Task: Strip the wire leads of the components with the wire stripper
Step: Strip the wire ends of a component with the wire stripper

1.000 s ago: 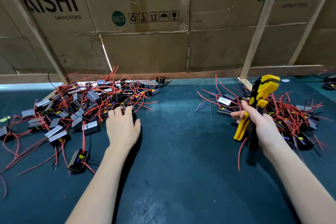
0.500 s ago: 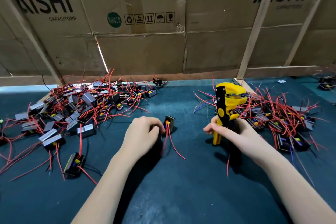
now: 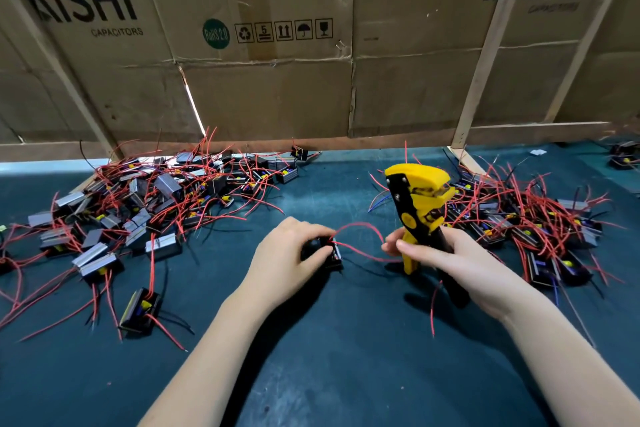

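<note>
Left hand (image 3: 289, 262) fingers curled round small black boxy plastic component (image 3: 327, 253), held just above dark teal felt-like mat (image 3: 346, 357). Thin glossy red wire lead (image 3: 360, 230) arcs from component toward right hand (image 3: 450, 262). Right hand grasps handles of yellow-and-black plastic wire stripper (image 3: 417, 204), upright, head open; thumb and forefinger near lead end, contact unclear. Tangled component piles left (image 3: 138, 204) and right (image 3: 526, 218). Half second ago lead dangled down; hands now closer together.
</note>
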`<action>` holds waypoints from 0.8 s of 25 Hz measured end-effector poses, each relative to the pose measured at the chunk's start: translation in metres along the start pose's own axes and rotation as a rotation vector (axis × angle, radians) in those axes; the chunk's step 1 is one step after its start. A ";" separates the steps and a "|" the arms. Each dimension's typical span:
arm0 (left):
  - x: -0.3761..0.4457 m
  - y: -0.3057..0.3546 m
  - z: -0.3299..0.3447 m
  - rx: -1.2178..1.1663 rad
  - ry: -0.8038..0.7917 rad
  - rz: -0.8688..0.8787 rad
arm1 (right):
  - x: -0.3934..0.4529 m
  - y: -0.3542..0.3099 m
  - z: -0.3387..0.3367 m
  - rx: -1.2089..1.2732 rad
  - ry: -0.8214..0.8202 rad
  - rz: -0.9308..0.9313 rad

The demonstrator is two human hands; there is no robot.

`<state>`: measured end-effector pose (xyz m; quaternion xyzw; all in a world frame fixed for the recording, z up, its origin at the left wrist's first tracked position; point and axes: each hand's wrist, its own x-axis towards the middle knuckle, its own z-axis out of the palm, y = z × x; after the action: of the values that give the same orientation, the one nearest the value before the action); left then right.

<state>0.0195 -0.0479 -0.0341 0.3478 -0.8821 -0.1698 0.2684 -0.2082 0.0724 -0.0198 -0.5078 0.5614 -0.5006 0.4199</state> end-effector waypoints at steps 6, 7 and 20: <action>0.000 -0.002 0.000 -0.019 0.147 -0.044 | 0.004 0.002 0.006 0.076 0.146 0.081; 0.000 -0.001 -0.003 -0.107 0.145 -0.019 | 0.004 0.002 0.004 0.084 0.135 0.081; 0.000 0.004 0.000 -0.263 0.029 0.042 | 0.003 0.004 0.001 -0.392 0.305 -0.242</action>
<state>0.0172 -0.0454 -0.0321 0.2934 -0.8553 -0.2734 0.3279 -0.2078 0.0689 -0.0241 -0.5616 0.6395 -0.4996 0.1613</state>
